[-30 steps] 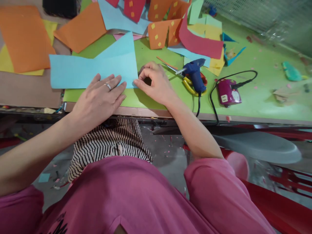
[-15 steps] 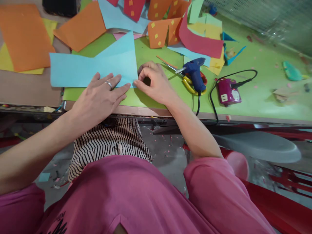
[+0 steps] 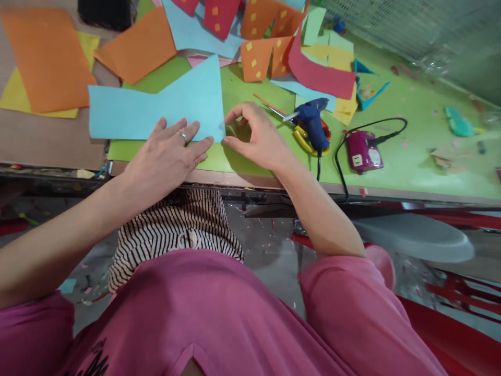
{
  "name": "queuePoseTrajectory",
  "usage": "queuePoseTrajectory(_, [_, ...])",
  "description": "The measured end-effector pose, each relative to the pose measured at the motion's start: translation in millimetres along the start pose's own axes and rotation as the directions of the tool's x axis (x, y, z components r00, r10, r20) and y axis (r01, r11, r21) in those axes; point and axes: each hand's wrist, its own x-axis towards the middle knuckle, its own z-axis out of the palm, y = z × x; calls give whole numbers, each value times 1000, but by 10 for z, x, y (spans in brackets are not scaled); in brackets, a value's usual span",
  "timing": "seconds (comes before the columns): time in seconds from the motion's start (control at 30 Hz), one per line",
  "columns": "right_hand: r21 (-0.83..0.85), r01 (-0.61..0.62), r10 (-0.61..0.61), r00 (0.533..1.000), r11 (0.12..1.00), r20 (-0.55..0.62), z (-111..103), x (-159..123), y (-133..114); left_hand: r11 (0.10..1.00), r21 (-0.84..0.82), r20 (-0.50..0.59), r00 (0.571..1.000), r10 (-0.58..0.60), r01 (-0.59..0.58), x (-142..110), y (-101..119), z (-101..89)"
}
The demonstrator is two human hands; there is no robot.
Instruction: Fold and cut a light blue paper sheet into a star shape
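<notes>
A light blue sheet of paper (image 3: 129, 112) lies along the front of the green table, its right end cut taller with a slanted top edge. My left hand (image 3: 166, 151), a ring on one finger, lies flat on its lower edge with the fingers stretched out. At the sheet's right edge is my right hand (image 3: 256, 136), thumb and curled fingers apart, the tips at or just beside the paper. Just right of that hand rest a blue glue gun (image 3: 314, 122) and scissors (image 3: 300, 140) with yellow and red handles, partly under the gun.
Orange sheets (image 3: 47, 57) lie at the left over yellow paper. Orange cut pieces with yellow squares (image 3: 254, 60) and a red curved strip (image 3: 324, 75) are at the back. A purple power socket (image 3: 364, 151) with a plugged cord stands right. A grey stool seat (image 3: 415, 237) is below the table edge.
My right thumb and fingers have parted from their pinch at the sheet's right corner. My left hand stays flat on the paper. The whole view has shifted slightly.
</notes>
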Motion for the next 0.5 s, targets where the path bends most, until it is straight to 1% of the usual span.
queuePoseTrajectory(0.1, [-57, 28, -29, 999, 998, -18, 5, -74, -34, 999, -37, -85, 996, 20, -23, -20, -36, 59])
queuePoseTrajectory(0.2, [-130, 73, -72, 997, 989, 12, 38, -134, -47, 996, -79, -165, 986, 26, -39, -40, -67, 120])
queuePoseTrajectory(0.27, [-155, 92, -90, 996, 984, 22, 52, -159, -38, 996, -88, -171, 985, 17, -32, -42, -76, 138])
queuePoseTrajectory(0.4, [-156, 117, -118, 993, 981, 0, 43, -185, -19, 994, -105, -140, 990, -1, -14, -29, -73, 131])
queuePoseTrajectory(0.5, [-171, 139, -141, 990, 975, -4, 26, -187, -18, 993, -117, -145, 989, -2, -15, -25, -66, 128])
